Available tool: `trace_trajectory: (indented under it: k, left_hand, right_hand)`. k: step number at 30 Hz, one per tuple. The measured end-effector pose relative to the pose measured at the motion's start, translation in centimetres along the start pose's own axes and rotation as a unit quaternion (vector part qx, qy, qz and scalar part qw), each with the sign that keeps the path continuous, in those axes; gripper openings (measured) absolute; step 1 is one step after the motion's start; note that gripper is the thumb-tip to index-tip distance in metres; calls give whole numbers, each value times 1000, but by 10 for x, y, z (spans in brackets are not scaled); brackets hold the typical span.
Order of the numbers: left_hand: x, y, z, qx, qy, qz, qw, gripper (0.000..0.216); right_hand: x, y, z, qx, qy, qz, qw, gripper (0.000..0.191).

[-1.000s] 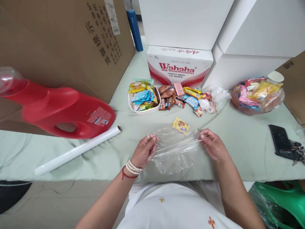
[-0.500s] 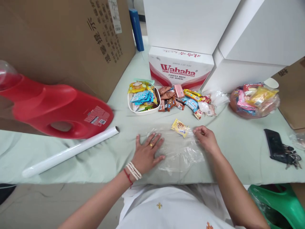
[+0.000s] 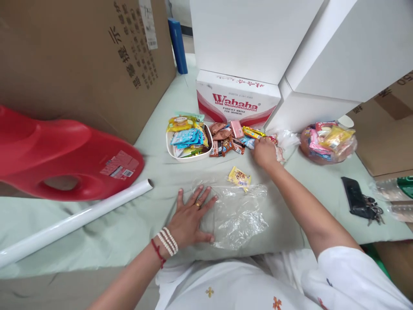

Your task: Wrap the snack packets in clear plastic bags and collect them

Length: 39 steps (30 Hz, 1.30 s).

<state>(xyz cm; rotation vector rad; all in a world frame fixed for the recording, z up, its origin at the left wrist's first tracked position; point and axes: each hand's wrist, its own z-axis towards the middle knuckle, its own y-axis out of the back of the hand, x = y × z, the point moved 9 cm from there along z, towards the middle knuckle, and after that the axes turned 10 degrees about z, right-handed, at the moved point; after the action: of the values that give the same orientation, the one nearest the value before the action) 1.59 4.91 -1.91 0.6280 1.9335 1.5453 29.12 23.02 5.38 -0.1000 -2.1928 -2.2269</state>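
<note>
A clear plastic bag [image 3: 238, 213] lies flat on the pale green cloth. My left hand [image 3: 190, 215] rests palm down on the bag's left edge, fingers spread. A yellow snack packet [image 3: 239, 178] lies at the bag's far edge. My right hand [image 3: 264, 151] reaches forward into the pile of wrapped snacks [image 3: 232, 137]; its fingers curl down among the packets, and what they hold is hidden.
A white dish [image 3: 189, 155] full of snack packets stands left of the pile. A red detergent jug [image 3: 64, 159] and a white roll [image 3: 74, 221] lie at left. A bag of snacks [image 3: 327, 140], a black phone with keys [image 3: 358, 200], cardboard and white boxes ring the back.
The bag was stretched between both hands, then laid flat. My left hand now presses on it. My right hand let go and moved forward to the snack pile.
</note>
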Motion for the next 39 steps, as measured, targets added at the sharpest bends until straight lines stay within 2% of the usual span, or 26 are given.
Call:
trace_trajectory:
  k: [3, 6, 8, 10, 11, 13, 16, 19, 21, 24, 27, 29, 31, 32, 34, 36, 39]
  left_hand:
    - [0, 1, -2, 8, 3, -16, 1000, 121]
    - [-1, 3, -4, 10, 4, -40, 999, 120]
    - [-1, 4, -5, 10, 3, -49, 999, 119]
    - [-1, 5, -4, 13, 5, -52, 999, 120]
    - [0, 5, -3, 16, 6, -52, 998, 120]
    - [1, 6, -2, 23, 9, -51, 998, 121]
    - [5, 7, -6, 31, 16, -48, 998, 121]
    - [6, 15, -20, 5, 30, -32, 999, 108]
    - [0, 26, -35, -50, 32, -12, 998, 89]
    - [-23, 38, -53, -104, -23, -13, 994, 82]
    - [-40, 29, -56, -68, -77, -71, 992, 79]
    - [-39, 22, -54, -49, -77, -98, 991, 76]
    - [-33, 17, -52, -55, -72, -103, 990, 60]
    - [-30, 16, -53, -67, -73, -103, 990, 43]
    - [-23, 15, -55, -95, -68, -109, 987, 15]
    - [-14, 16, -59, -121, -54, -133, 982, 18]
    - [-1, 17, -65, -136, -22, -198, 971, 19]
  right_hand:
    - [-14, 14, -9, -43, -5, 9, 999, 35]
    - [-25, 53, -41, -142, 23, 70, 987, 36]
    - [-16, 81, -75, -206, 73, 135, 967, 34]
    - [9, 95, -115, -222, 144, 197, 944, 31]
    - [27, 93, -134, -208, 186, 215, 936, 29]
    - [64, 73, -171, -166, 261, 216, 926, 28]
    - [105, 20, -208, -107, 334, 167, 921, 27]
    - [113, -27, -219, -77, 343, 140, 926, 29]
    - [108, -43, -220, -61, 333, 149, 929, 34]
    - [100, -41, -221, -33, 335, 211, 918, 42]
    - [86, -24, -225, -7, 339, 315, 886, 50]
    - [73, -15, -231, 8, 340, 366, 866, 65]
    - [62, -16, -241, 20, 342, 372, 863, 73]
    - [57, -18, -247, 23, 343, 364, 866, 67]
    - [50, -24, -259, 13, 341, 344, 875, 41]
    - [47, -23, -268, -11, 334, 343, 878, 23]
    - [47, -11, -269, -21, 313, 384, 868, 22]
